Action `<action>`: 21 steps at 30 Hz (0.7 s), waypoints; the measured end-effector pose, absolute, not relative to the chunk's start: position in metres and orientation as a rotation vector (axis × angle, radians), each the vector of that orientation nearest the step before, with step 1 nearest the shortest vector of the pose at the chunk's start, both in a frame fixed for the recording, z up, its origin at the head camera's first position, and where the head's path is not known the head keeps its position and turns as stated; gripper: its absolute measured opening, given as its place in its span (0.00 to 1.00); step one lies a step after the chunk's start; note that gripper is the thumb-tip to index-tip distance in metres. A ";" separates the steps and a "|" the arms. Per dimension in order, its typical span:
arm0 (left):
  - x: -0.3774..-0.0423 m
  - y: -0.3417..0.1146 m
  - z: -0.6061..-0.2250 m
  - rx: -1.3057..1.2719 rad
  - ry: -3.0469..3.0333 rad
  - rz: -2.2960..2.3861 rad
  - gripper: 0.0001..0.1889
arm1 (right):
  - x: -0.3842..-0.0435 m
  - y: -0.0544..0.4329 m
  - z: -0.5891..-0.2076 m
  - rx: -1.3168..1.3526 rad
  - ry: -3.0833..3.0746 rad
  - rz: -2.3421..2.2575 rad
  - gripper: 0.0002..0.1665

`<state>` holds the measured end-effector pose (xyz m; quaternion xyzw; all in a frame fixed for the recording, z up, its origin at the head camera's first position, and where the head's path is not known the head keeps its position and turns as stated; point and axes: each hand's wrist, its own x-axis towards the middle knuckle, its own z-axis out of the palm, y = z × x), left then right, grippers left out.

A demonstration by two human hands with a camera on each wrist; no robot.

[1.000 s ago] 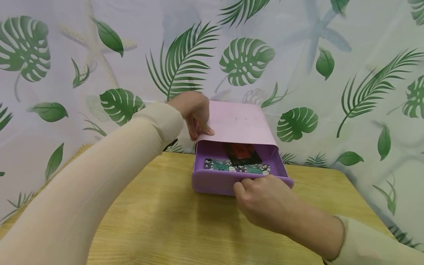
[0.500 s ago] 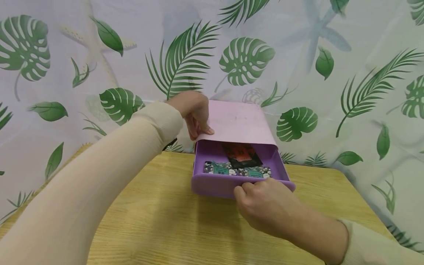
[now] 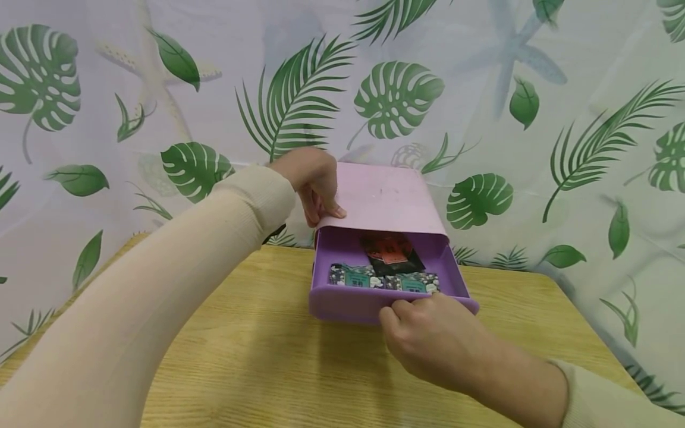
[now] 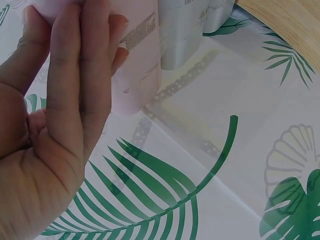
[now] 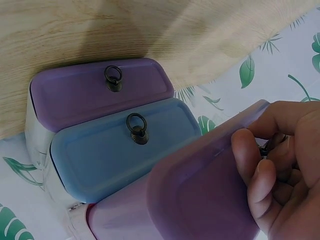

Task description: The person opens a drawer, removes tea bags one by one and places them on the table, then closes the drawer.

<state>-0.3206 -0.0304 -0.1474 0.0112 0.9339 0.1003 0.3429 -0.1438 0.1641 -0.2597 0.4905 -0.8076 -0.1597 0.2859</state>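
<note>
A purple drawer (image 3: 345,305) stands part-way out of the pink-topped drawer unit (image 3: 382,196). My right hand (image 3: 439,345) grips the drawer at its front panel; in the right wrist view its curled fingers pinch a dark ring pull (image 5: 264,148), mostly hidden by them. On the unit's front left corner, my left hand (image 3: 316,184) holds the top between thumb and fingers. Inside the drawer lie two dark floral packets with teal labels, one left (image 3: 355,276) and one right (image 3: 412,282). Behind them lies a black packet (image 3: 393,252) with a red label.
The right wrist view shows two shut drawers below, a blue one (image 5: 125,155) and a purple one (image 5: 100,92), each with a ring pull. The unit stands on a wooden table (image 3: 241,356), close to a leaf-patterned cloth backdrop (image 3: 374,30).
My right hand has drawn the drawer a little farther out, toward me, and more of the packets shows. The left hand has stayed at the unit's corner.
</note>
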 end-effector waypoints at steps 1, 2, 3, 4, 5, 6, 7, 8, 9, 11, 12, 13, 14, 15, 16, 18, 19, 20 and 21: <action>-0.320 -0.031 -0.147 0.029 2.426 0.264 0.30 | -0.144 0.164 -0.260 1.313 -2.158 -0.427 0.17; -0.320 -0.031 -0.147 0.029 2.428 0.264 0.30 | -0.144 0.164 -0.260 1.315 -2.158 -0.428 0.17; -0.320 -0.031 -0.147 0.029 2.429 0.267 0.29 | -0.144 0.164 -0.260 1.315 -2.157 -0.427 0.17; -0.321 -0.031 -0.147 0.030 2.432 0.265 0.29 | -0.144 0.164 -0.260 1.315 -2.152 -0.425 0.17; -0.321 -0.031 -0.147 0.034 2.435 0.260 0.29 | -0.143 0.164 -0.260 1.316 -2.148 -0.420 0.17; -0.321 -0.031 -0.147 0.039 2.439 0.256 0.29 | -0.143 0.165 -0.260 1.318 -2.151 -0.415 0.17; -0.321 -0.031 -0.147 0.043 2.442 0.253 0.29 | -0.143 0.165 -0.260 1.321 -2.155 -0.407 0.18; -0.321 -0.032 -0.148 0.045 2.444 0.254 0.28 | -0.142 0.165 -0.261 1.326 -2.155 -0.399 0.18; -0.321 -0.032 -0.147 0.047 2.442 0.255 0.28 | -0.141 0.165 -0.261 1.331 -2.153 -0.393 0.17; -0.321 -0.032 -0.147 0.048 2.442 0.259 0.28 | -0.140 0.167 -0.261 1.339 -2.156 -0.383 0.17; -0.321 -0.032 -0.147 0.046 2.443 0.263 0.28 | -0.139 0.167 -0.261 1.341 -2.158 -0.377 0.17; -0.321 -0.032 -0.147 0.044 2.439 0.269 0.28 | -0.138 0.168 -0.261 1.342 -2.154 -0.376 0.16; -0.321 -0.032 -0.147 0.043 2.434 0.275 0.28 | -0.137 0.168 -0.261 1.344 -2.153 -0.377 0.16; -0.321 -0.032 -0.147 0.043 2.430 0.281 0.28 | -0.137 0.168 -0.261 1.343 -2.149 -0.378 0.16; -0.321 -0.033 -0.147 0.044 2.432 0.284 0.28 | -0.136 0.168 -0.261 1.342 -2.149 -0.376 0.16; -0.321 -0.033 -0.147 0.047 2.433 0.291 0.28 | -0.136 0.167 -0.261 1.344 -2.152 -0.381 0.16; -0.322 -0.033 -0.148 0.050 2.433 0.293 0.28 | -0.135 0.167 -0.261 1.343 -2.154 -0.386 0.15; -0.322 -0.034 -0.148 0.052 2.438 0.295 0.28 | -0.135 0.167 -0.260 1.343 -2.156 -0.388 0.15; -0.321 -0.034 -0.148 0.053 2.444 0.295 0.29 | -0.134 0.167 -0.260 1.345 -2.159 -0.389 0.15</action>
